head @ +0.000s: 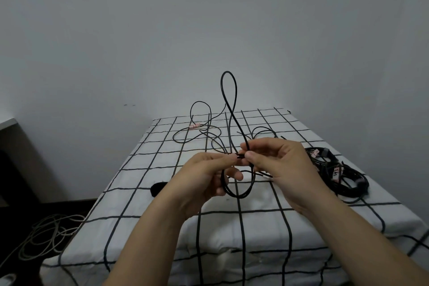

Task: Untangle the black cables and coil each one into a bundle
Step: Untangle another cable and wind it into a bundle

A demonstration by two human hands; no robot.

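Observation:
Both hands hold one thin black cable [232,109] above the checked table [144,169]. My left hand [204,179] pinches it at the middle, and my right hand [278,160] pinches the same spot from the right. One loop of the cable stands up tall against the wall, another loop hangs down between my hands. A second loose black cable [197,132] with a pink tag lies tangled at the table's far side. A coiled black cable bundle [341,174] with pink tags sits at the right.
A small black object [157,188] lies on the cloth left of my left hand. Grey cables [46,237] are heaped on the dark floor at the lower left. A plain wall stands behind the table.

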